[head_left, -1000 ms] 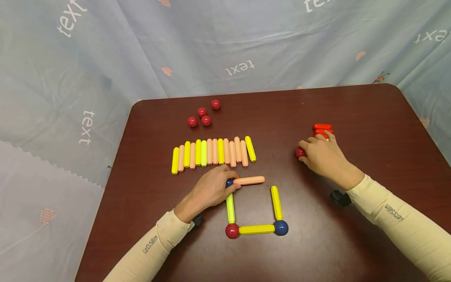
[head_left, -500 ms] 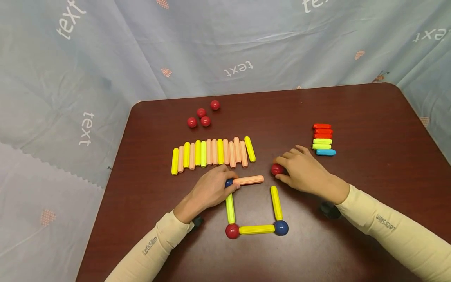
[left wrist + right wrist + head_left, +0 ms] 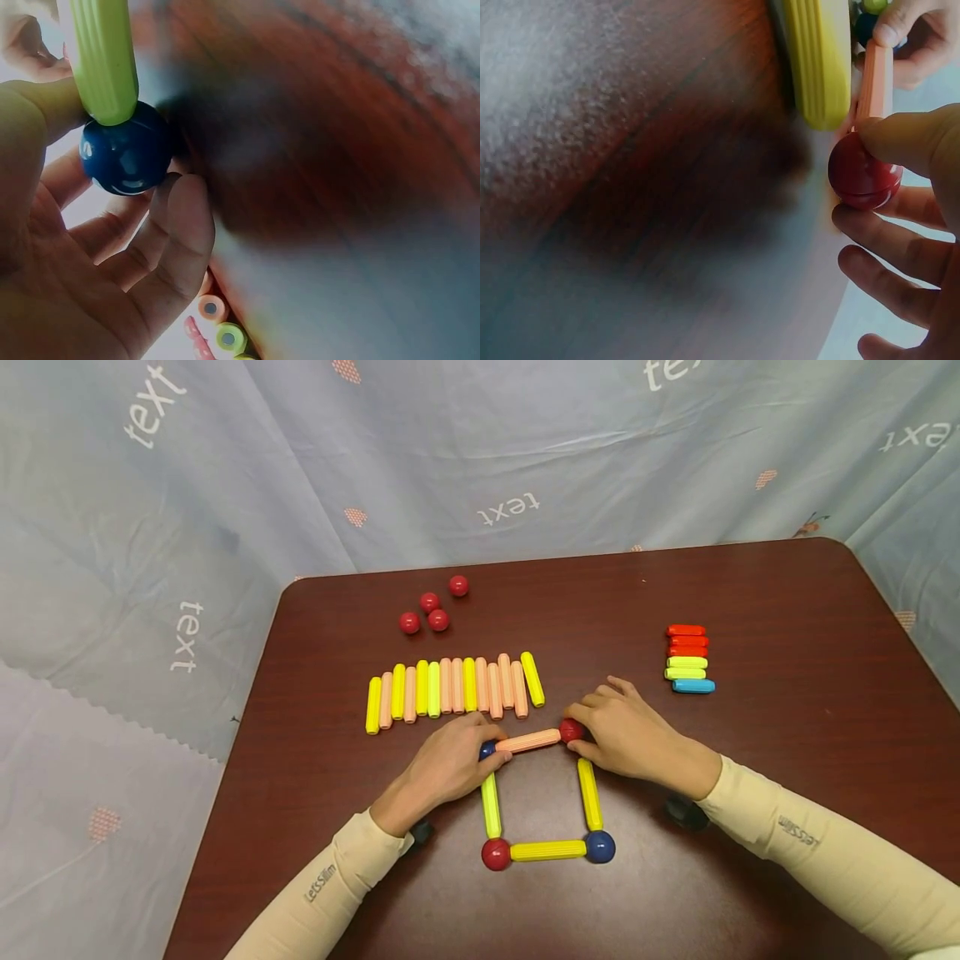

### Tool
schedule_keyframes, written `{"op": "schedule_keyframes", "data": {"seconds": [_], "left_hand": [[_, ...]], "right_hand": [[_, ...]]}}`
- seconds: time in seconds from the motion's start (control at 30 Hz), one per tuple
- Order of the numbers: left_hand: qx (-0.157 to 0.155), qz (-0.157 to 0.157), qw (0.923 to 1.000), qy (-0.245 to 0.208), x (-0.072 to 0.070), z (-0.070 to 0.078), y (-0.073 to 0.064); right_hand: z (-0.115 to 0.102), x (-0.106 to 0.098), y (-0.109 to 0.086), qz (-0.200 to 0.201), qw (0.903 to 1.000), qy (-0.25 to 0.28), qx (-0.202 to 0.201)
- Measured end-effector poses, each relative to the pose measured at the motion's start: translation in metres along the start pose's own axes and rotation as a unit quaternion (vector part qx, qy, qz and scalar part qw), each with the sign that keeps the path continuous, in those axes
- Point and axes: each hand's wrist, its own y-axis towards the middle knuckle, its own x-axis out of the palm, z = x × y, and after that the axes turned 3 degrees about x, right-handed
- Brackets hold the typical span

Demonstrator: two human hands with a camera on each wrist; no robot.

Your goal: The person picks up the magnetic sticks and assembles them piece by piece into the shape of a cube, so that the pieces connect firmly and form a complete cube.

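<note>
At the centre of the frame we find the right grip (image 3: 626,731) pinching a red ball (image 3: 571,730) against one end of a peach rod (image 3: 529,742); the left grip (image 3: 446,764) holds a blue ball (image 3: 126,154) at the other. We judge both balls hard, slick and apt to roll, the ribbed rod light, stiff, best taken mid-length.

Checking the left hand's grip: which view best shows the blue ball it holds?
The left wrist view: the blue ball is large and mostly uncovered, with the lime stick overlapping its top. In the head view, the left hand covers much of it; in the right wrist view it is small and partly covered.
</note>
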Motion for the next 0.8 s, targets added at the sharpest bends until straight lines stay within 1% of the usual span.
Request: {"op": "schedule_keyframes", "data": {"seconds": [0.2, 0.4, 0.5, 0.6, 0.7, 0.8], "left_hand": [[0.011, 0.0, 0.9999, 0.005, 0.001, 0.0, 0.002], [0.037, -0.001, 0.9993, 0.005, 0.002, 0.004, 0.007], [0.045, 0.002, 0.999, 0.006, 0.003, 0.005, 0.009], [0.048, 0.006, 0.9988, 0.007, 0.004, 0.005, 0.009], [0.049, 0.011, 0.9987, 0.009, 0.004, 0.005, 0.009], [0.049, 0.014, 0.9986, 0.014, 0.003, 0.005, 0.009]], "right_hand": [[-0.001, 0.003, -0.001, -0.004, 1.0, 0.002, 0.005], [-0.003, 0.004, -0.001, -0.004, 1.0, 0.001, 0.004], [-0.003, 0.005, -0.002, -0.005, 1.0, -0.001, 0.002], [-0.002, 0.003, -0.003, -0.008, 1.0, -0.004, 0.002], [0.0, -0.001, -0.005, -0.002, 1.0, -0.006, 0.002], [0.003, -0.006, -0.01, 0.013, 0.9998, -0.009, -0.015]]}}
